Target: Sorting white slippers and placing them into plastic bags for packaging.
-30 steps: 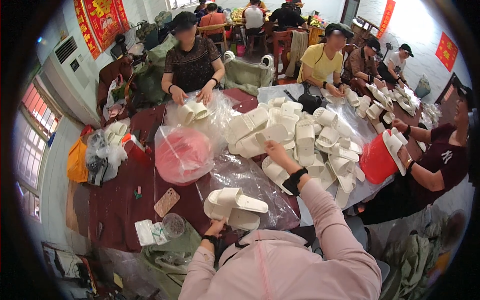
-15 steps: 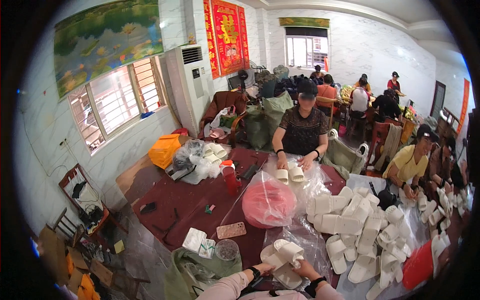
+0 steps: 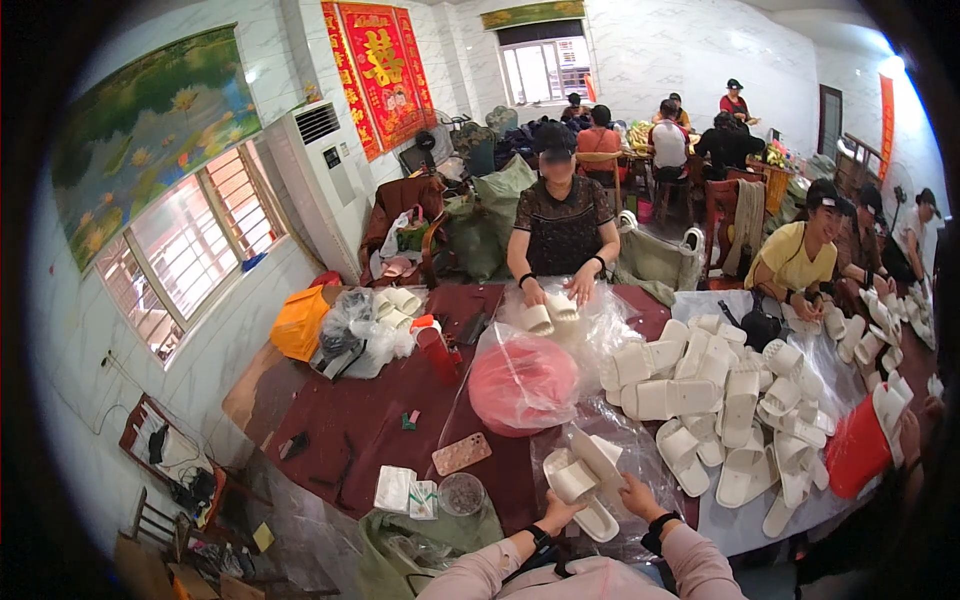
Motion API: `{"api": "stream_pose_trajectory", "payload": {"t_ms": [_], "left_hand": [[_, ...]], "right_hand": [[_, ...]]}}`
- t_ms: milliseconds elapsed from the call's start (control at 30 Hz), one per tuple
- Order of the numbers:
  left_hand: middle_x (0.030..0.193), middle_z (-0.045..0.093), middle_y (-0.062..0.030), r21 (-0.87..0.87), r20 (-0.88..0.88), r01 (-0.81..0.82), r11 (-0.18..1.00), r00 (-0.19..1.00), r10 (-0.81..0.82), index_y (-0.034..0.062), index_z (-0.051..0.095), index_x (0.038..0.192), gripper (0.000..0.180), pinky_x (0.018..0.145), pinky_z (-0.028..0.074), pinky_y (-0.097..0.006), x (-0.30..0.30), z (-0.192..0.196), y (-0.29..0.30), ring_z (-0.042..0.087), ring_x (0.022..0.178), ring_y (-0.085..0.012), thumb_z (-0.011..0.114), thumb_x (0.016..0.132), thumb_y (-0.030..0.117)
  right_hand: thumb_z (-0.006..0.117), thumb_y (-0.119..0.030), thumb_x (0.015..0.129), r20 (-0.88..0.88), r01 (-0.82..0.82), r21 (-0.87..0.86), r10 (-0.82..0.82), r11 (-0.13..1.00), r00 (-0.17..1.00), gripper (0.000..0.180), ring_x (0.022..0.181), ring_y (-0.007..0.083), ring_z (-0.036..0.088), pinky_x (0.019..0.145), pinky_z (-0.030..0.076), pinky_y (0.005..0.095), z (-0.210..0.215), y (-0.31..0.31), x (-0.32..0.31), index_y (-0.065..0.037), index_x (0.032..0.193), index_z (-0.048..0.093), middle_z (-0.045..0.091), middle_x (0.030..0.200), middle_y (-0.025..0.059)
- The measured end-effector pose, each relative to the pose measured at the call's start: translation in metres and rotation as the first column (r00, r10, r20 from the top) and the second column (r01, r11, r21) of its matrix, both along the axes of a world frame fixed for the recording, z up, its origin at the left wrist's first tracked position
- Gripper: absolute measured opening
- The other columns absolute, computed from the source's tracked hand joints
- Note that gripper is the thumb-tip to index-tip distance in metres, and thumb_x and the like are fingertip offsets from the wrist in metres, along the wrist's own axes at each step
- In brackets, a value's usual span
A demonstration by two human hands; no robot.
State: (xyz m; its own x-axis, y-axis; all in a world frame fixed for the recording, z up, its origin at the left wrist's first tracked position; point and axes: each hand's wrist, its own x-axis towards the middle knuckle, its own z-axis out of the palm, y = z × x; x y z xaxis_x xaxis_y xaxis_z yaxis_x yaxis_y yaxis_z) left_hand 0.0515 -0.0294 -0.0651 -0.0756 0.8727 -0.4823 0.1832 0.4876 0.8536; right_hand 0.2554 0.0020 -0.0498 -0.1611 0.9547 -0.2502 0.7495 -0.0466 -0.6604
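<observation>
Near the table's front edge, my left hand (image 3: pixel 562 512) is closed on the near side of a white slipper (image 3: pixel 574 482) that lies sole down on clear plastic sheeting. Across from it, my right hand (image 3: pixel 640 497) grips a second white slipper (image 3: pixel 596 452), tilted up with its sole facing left. The two slippers are close together; where they touch I cannot make out. A pink bundle in clear plastic (image 3: pixel 522 385) stands just beyond them.
A pile of white slippers (image 3: pixel 700 375) covers the table's right side. Behind the bundle a co-worker's hands (image 3: pixel 555 290) touch another pair. To the left lie a phone (image 3: pixel 461 453), a clear round tub (image 3: pixel 462 493) and white packets (image 3: pixel 396 487); a red cup (image 3: pixel 436 352) stands farther back.
The slippers were bunched together between my hands; now one lies flat and the other is tilted upright. My right hand has moved forward and the view has shifted right.
</observation>
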Motion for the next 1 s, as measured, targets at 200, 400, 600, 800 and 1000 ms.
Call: {"api": "stream_pose_trajectory", "payload": {"t_ms": [200, 400, 600, 800, 1000], "left_hand": [[0.116, 0.04, -0.0106, -0.05, 0.249, -0.206, 0.977, 0.945, 0.212, 0.0087, 0.025, 0.12, 0.062, 0.083, 0.041, -0.036, -0.006, -0.051, 0.003, 0.043, 0.105, -0.0237, 0.06, 0.069, 0.003], [0.122, 0.039, -0.0091, -0.189, 0.434, -0.055, 0.98, 0.891, 0.134, 0.0103, 0.02, 0.132, 0.067, 0.077, 0.045, -0.038, 0.004, -0.02, 0.005, 0.045, 0.104, -0.0228, 0.05, 0.075, -0.004], [0.096, 0.06, -0.0117, 0.139, -0.068, 0.217, 0.966, 0.975, -0.209, 0.0003, 0.056, 0.103, 0.03, 0.076, 0.045, -0.037, -0.003, -0.103, 0.027, 0.056, 0.089, -0.0206, 0.058, 0.075, 0.013], [0.138, 0.015, -0.0224, -0.387, -0.549, 0.69, 0.612, 0.36, -0.754, 0.006, 0.038, 0.125, 0.054, 0.1, 0.023, -0.045, -0.004, -0.005, 0.018, 0.019, 0.127, -0.035, 0.051, 0.075, 0.022], [0.139, 0.009, -0.0227, -0.318, -0.726, 0.785, 0.532, 0.16, -0.669, 0.0062, 0.026, 0.131, 0.061, 0.1, 0.024, -0.046, -0.005, -0.019, -0.023, 0.015, 0.129, -0.0352, 0.05, 0.076, 0.014]], "right_hand": [[0.056, -0.014, 0.077, -0.298, 0.013, 0.126, 0.025, 0.992, 0.954, 0.039, 0.095, 0.032, 0.055, 0.08, 0.043, 0.0378, -0.033, -0.002, 0.014, -0.005, 0.114, 0.046, 0.057, 0.101, 0.0211], [0.056, -0.009, 0.075, -0.629, 0.127, -0.17, -0.207, 0.977, 0.749, 0.038, 0.096, 0.0214, 0.053, 0.083, 0.041, 0.0327, -0.042, -0.012, 0.053, 0.001, 0.111, 0.049, 0.058, 0.1, 0.0113], [0.057, -0.007, 0.074, -0.404, 0.048, 0.094, -0.006, 0.994, 0.915, 0.038, 0.098, 0.0218, 0.052, 0.085, 0.039, 0.0294, -0.038, 0.006, 0.057, 0.004, 0.11, 0.05, 0.057, 0.103, 0.014], [0.056, -0.011, 0.077, -0.412, 0.327, 0.082, -0.267, 0.941, 0.871, 0.036, 0.093, 0.0328, 0.054, 0.079, 0.043, 0.0362, -0.014, -0.002, 0.053, -0.003, 0.112, 0.051, 0.058, 0.098, 0.0171], [0.054, -0.005, 0.07, 0.171, 0.07, 0.417, -0.154, 0.906, 0.973, 0.046, 0.089, 0.0291, 0.054, 0.071, 0.045, 0.039, 0.029, -0.028, 0.036, -0.01, 0.116, 0.048, 0.056, 0.098, 0.0132]]}}
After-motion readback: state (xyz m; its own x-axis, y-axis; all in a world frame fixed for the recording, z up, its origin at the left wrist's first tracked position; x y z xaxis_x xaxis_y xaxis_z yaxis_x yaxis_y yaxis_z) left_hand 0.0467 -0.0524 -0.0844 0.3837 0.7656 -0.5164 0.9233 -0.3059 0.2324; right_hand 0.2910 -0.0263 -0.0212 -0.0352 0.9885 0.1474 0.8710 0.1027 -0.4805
